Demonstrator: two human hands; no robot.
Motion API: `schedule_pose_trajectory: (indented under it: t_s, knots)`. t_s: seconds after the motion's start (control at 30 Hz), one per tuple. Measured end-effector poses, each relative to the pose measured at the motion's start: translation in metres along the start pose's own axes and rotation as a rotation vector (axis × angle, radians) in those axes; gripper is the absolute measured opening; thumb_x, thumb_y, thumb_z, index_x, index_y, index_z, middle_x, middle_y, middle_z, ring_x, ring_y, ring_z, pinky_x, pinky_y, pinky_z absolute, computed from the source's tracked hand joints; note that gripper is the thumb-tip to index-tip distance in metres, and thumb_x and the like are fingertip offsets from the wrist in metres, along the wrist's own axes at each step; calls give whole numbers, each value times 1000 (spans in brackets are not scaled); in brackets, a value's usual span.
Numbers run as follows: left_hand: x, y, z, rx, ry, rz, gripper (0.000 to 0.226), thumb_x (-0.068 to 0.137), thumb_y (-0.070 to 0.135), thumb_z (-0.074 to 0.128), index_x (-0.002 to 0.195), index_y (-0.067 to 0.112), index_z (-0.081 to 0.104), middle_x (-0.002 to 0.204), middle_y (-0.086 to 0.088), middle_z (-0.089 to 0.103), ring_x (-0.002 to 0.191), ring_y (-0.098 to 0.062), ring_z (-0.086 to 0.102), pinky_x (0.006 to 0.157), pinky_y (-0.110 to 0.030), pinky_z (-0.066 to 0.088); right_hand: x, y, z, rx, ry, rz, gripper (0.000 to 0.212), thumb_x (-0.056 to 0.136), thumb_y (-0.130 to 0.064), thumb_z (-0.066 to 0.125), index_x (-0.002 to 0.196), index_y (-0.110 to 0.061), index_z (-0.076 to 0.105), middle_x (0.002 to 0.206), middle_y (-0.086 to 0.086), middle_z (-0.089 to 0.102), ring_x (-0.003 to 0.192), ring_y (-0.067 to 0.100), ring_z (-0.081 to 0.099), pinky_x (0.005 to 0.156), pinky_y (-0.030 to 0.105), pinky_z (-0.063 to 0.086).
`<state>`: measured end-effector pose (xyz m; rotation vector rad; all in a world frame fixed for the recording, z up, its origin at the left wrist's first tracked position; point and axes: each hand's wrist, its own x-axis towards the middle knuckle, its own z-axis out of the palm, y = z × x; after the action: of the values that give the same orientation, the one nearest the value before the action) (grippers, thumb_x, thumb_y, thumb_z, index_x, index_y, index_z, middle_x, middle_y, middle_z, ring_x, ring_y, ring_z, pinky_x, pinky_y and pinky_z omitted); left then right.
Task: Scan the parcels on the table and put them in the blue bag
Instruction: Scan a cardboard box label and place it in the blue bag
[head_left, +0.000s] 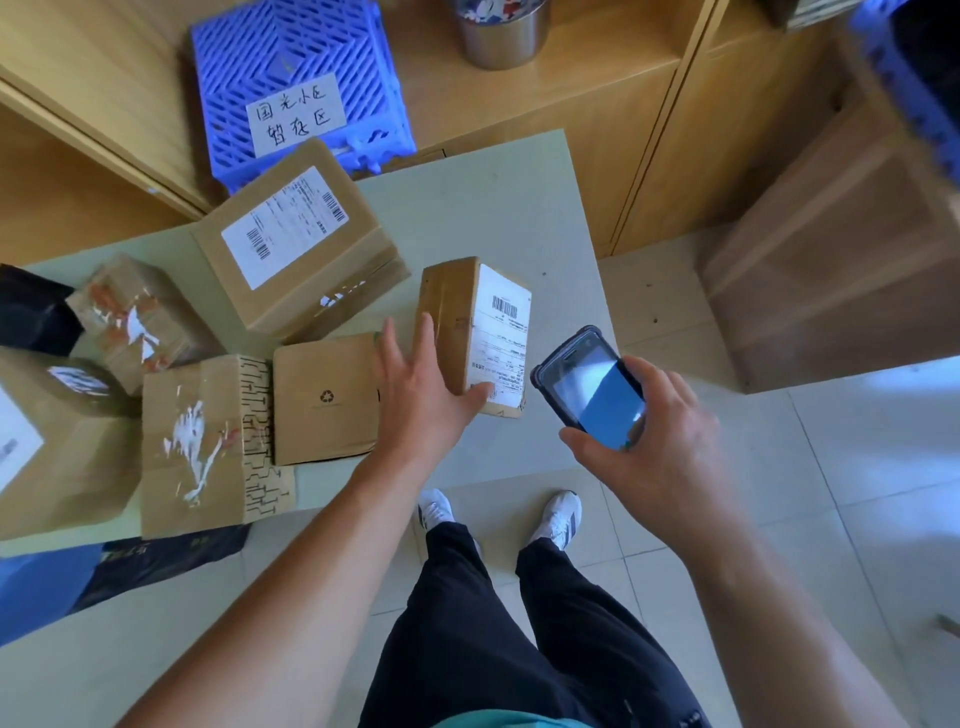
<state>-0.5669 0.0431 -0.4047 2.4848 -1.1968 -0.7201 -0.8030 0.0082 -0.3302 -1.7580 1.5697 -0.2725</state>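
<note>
A small brown parcel (470, 332) stands on edge on the pale table (519, 208), its white barcode label facing right. My left hand (421, 395) rests against it, straight fingers along its left side and the thumb across its near end. My right hand (660, 447) grips a dark handheld scanner (592, 389) just right of the parcel, beyond the table's front right corner, its screen facing up. Several more brown parcels lie to the left, among them a big labelled box (296, 244) and a flat one with a recycling mark (324, 397). Something blue (41, 587), perhaps the bag, shows at the lower left.
A blue plastic crate (296, 78) with a handwritten sign and a metal can (504, 31) sit on wooden shelving behind the table. A wooden cabinet (841, 270) stands at the right. A black bag (171, 556) hangs below the table's front edge. My legs stand on tiled floor.
</note>
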Motion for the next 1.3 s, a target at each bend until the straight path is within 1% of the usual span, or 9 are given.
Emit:
schedule_pose_trajectory:
  t_s: [0.1, 0.2, 0.3, 0.6, 0.7, 0.77, 0.87, 1.1, 1.3]
  knots:
    - [0, 2, -2, -32, -111, -52, 109, 76, 57, 79, 162, 34, 15, 153, -11, 39, 142, -33, 38, 110, -40, 38, 0, -2, 3, -22, 15, 34, 81, 67, -55, 80, 136, -24, 50, 111, -10, 55, 91, 19, 59, 77, 33, 50]
    - [-4, 1, -6, -106, -123, -104, 109, 78, 52, 81, 161, 39, 11, 146, -4, 44, 129, -26, 52, 95, -31, 40, 0, -1, 1, -40, 28, 68, 77, 67, -56, 79, 132, -24, 52, 111, -7, 57, 92, 21, 60, 77, 39, 54]
    - [-10, 0, -14, -202, -50, -103, 114, 75, 50, 82, 159, 45, 4, 153, 1, 38, 133, -24, 50, 101, -36, 45, -1, -1, -6, -77, 27, 105, 72, 68, -52, 79, 129, -23, 53, 111, -7, 58, 96, 19, 56, 76, 35, 50]
    - [-35, -9, -89, -285, 157, -46, 119, 79, 46, 84, 164, 36, 2, 168, 8, 22, 151, -15, 29, 109, -24, 29, -8, -53, -14, -117, -23, 48, 70, 71, -51, 78, 130, -23, 53, 103, -11, 48, 89, 14, 47, 69, 30, 42]
    - [-45, -26, -119, -303, 227, -39, 120, 76, 50, 85, 164, 35, 5, 168, 7, 22, 153, -16, 25, 122, -38, 29, -17, -85, -9, -148, -16, -6, 71, 70, -53, 77, 131, -25, 53, 102, -10, 50, 88, 13, 49, 67, 30, 41]
    - [-53, -41, -140, -337, 266, -52, 119, 75, 49, 86, 164, 36, 8, 167, 7, 23, 152, -16, 26, 122, -42, 30, -26, -110, -4, -163, -18, -42, 71, 70, -54, 76, 130, -25, 52, 103, -9, 52, 88, 14, 51, 65, 29, 42]
    - [-68, -74, -173, -387, 312, -58, 117, 76, 46, 86, 164, 36, 9, 167, 8, 24, 152, -15, 26, 120, -37, 28, -46, -151, 12, -206, -56, -94, 70, 72, -55, 75, 131, -26, 50, 105, -7, 54, 89, 15, 52, 64, 28, 41]
    - [-108, -200, -258, -481, 431, -75, 118, 77, 46, 86, 162, 40, 5, 161, 9, 27, 150, -13, 28, 119, -45, 36, -111, -264, 98, -233, -144, -244, 72, 72, -57, 72, 134, -29, 47, 113, -9, 54, 92, 12, 47, 74, 28, 41]
    - [-163, -337, -335, -500, 564, -179, 115, 76, 50, 85, 160, 43, 7, 155, 7, 32, 145, -14, 34, 113, -45, 44, -172, -372, 201, -194, -169, -454, 81, 61, -66, 69, 132, -34, 49, 114, -12, 57, 102, 17, 58, 81, 37, 51]
